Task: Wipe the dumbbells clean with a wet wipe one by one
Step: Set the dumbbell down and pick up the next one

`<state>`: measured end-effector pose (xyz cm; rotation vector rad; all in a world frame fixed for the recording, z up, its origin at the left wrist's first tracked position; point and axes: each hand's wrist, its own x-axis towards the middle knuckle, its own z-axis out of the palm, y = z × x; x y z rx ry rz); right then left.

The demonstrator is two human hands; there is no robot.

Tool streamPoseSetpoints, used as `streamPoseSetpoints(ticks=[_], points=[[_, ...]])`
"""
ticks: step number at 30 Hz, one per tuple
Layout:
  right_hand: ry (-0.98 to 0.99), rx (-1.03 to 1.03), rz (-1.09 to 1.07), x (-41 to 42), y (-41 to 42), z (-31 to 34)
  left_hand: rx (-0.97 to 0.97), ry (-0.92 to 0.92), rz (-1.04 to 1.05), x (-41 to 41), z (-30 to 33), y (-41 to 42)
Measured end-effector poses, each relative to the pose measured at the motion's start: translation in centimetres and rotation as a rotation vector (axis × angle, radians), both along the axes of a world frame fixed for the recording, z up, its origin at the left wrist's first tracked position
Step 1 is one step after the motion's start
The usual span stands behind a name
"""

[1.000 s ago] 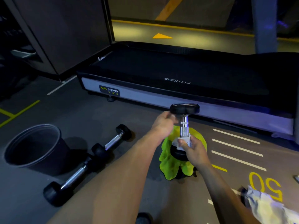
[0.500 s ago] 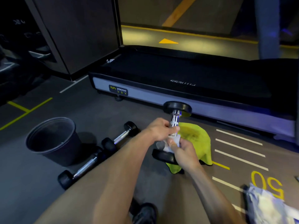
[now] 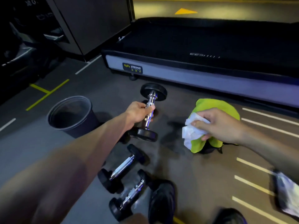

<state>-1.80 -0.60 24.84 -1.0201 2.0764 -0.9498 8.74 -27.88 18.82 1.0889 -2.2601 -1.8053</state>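
Left hand (image 3: 140, 111) grips dumbbell (image 3: 149, 112) by its chrome bar; right hand (image 3: 216, 125) pinches a crumpled wipe (image 3: 191, 132). Packet (image 3: 288, 193) at right edge blurred, cut off.

Dim gym. Grey rubber floor (image 3: 24, 151), yellow (image 3: 47, 94) and white line markings (image 3: 267, 118) on it. Treadmill (image 3: 210, 46) across the top: black belt, pale side rail with a "BODY STRONG" label (image 3: 132, 68). Dark panel wall (image 3: 97, 21) at upper left, black equipment beside it too dark to read. Lit lane behind with a yellow arrow (image 3: 186, 11).
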Motion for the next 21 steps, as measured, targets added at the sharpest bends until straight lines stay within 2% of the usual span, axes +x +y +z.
streamPoseSetpoints(ticks=[3,5,9,14,17,21], points=[[-0.063,0.036,0.051,0.3,0.5,-3.6,0.01,-0.047,0.03,-0.5,-3.4,-1.3],[-0.169,-0.018,0.018,0.9,0.6,-5.8,-0.011,-0.088,0.033,-1.0,-5.1,-1.9],[-0.338,-0.122,-0.172,1.8,-0.3,-10.8,-0.09,-0.181,0.013,-2.9,-10.1,-3.0],[-0.461,-0.161,-0.249,1.5,-1.0,-15.4,-0.207,-0.35,-0.039,-4.5,-16.4,-3.6],[-0.51,-0.154,-0.377,1.2,-1.1,-17.5,-0.264,-0.413,-0.079,-5.3,-19.8,-3.8],[-0.46,-0.06,-0.392,0.7,-0.8,-19.9,-0.314,-0.47,-0.196,-6.8,-23.4,-3.5]])
